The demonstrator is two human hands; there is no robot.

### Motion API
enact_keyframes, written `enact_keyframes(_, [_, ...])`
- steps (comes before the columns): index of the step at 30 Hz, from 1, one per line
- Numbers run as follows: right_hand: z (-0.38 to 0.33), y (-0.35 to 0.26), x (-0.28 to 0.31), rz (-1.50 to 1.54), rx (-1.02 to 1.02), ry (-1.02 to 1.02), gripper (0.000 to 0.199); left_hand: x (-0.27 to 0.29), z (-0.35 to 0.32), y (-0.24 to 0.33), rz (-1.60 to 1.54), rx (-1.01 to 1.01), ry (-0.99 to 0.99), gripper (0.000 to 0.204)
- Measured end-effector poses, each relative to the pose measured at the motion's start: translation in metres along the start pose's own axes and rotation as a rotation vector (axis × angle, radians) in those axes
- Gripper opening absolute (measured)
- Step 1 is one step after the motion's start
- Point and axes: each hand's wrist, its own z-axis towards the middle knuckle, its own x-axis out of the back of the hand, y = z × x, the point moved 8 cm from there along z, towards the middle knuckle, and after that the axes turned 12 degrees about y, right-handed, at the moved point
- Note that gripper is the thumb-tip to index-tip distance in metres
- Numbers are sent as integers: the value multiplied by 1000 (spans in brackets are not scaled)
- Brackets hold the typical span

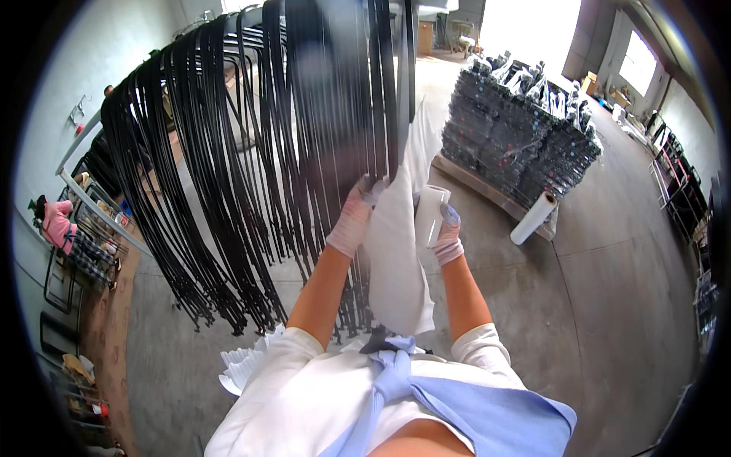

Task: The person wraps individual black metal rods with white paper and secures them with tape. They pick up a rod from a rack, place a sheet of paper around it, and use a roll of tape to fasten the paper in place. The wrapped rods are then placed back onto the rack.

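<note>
Long thin black bars [228,152] hang in a dense row in front of me and to my left. A white, soft-looking sheet [400,266] hangs lengthwise along the nearest bars at the right end of the row. My left hand [355,219], in a pale glove, is closed at the sheet's left edge, beside the bars; its fingertips are partly hidden. My right hand [448,234], also gloved, is closed around a short whitish roll of film [432,217] just right of the sheet. I cannot tell whether film runs from the roll to the sheet.
A tall stack of film-wrapped black parts [518,137] stands on a pallet ahead right. A larger white roll [534,218] leans against its near corner. White sheets [247,369] lie low left. A person in pink [59,228] is at the far left. Racks [674,183] line the right wall.
</note>
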Motion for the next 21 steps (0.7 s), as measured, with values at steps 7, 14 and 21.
enact_keyframes(7, [-22, 13, 65, -34, -13, 124, 55, -2, -5, -13, 127, 86, -20, 13])
enact_keyframes(14, [-70, 33, 104, -85, -6, 313, 53, -3, -35, -22, 232, -34, -218, 27])
enact_keyframes(21, [-106, 52, 105, -156, -46, 324, 54, -2, -33, -49, 445, 77, -176, 12])
